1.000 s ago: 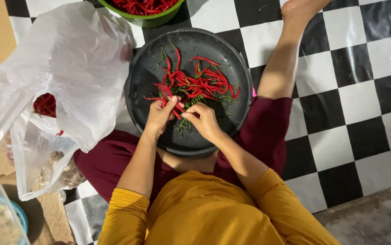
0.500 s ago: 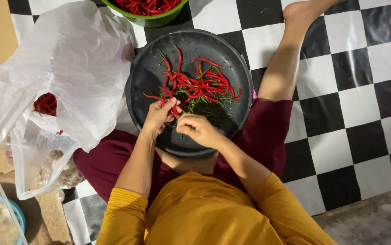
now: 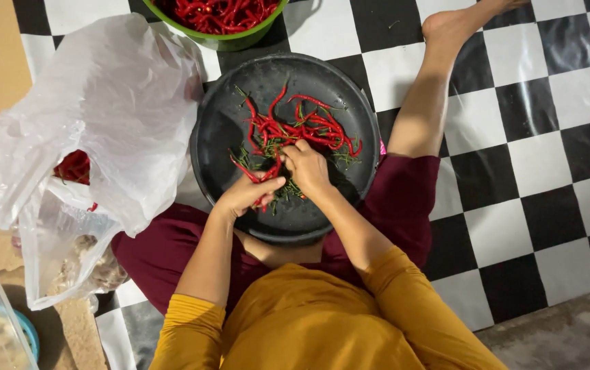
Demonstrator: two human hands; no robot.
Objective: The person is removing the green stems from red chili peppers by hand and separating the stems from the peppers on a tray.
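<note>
Left hand (image 3: 245,195) pinches slender glossy red chillies (image 3: 295,130) in a narrow grip; right hand (image 3: 306,168) closes on another, over the round black tray (image 3: 223,137). Crinkled plastic bag (image 3: 123,103) at nine o'clock.

Mustard-yellow long-sleeved top (image 3: 308,322), maroon trousers (image 3: 404,205), bare feet.

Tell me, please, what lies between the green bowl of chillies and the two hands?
In the head view, the black round tray lies between the green bowl and the hands, left hand and right hand, with loose red chillies on it.
</note>
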